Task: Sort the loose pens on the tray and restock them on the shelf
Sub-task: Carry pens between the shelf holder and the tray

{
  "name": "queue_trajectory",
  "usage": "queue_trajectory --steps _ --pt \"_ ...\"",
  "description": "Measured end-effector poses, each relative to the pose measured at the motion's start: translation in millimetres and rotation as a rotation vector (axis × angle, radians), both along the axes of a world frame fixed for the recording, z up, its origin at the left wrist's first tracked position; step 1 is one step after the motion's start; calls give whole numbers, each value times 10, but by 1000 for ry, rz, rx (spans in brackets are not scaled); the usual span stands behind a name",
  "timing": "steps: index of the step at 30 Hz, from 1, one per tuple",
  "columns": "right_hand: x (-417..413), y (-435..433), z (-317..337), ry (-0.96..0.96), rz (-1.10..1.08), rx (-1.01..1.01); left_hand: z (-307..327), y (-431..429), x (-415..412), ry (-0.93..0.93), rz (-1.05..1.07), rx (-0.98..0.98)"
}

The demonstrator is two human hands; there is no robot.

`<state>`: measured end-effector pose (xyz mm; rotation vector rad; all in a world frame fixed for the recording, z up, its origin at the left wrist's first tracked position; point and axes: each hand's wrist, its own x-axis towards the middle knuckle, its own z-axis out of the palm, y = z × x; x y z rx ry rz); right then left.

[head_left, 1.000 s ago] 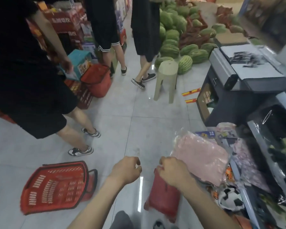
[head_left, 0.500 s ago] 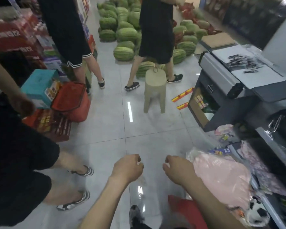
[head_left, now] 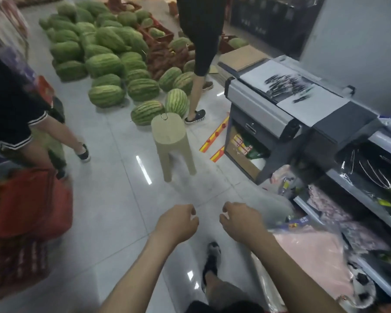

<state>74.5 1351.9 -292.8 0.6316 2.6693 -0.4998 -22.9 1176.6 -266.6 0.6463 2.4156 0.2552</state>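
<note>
The left hand (head_left: 177, 222) and right hand (head_left: 242, 221) are loosely curled, empty. The scattered dark pens (head_left: 288, 85) on the white flat tray (head_left: 312, 107) look light, stiff, roll-prone; pinch mid-barrel.

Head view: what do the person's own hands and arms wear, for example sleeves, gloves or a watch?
The left hand and the right hand are bare, without gloves. The left forearm and the right forearm show no sleeve, watch or band as far as the picture's edge. Rings cannot be made out.
</note>
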Motion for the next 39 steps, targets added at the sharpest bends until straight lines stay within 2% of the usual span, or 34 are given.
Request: queue_trajectory --steps 8,15,24,26,31,39 --pt "-1344 894 37 -38 -60 -29 64 1148 -1517 -5 -122 -44" --pt "-2444 1482 -57 -43 -123 28 -66 1831 -2783 15 -234 -39" --pt "-3513 2191 81 -81 -373 114 -76 2853 -4249 85 -521 -12" --pt "-3643 2362 129 -94 -428 154 -59 3133 -4472 116 -641 -9" --pt "-3839 2834 227 -74 -597 146 61 3840 -4780 129 -723 74" --pt "-3969 4025 176 -33 -807 124 49 5304 -4963 151 -854 59"
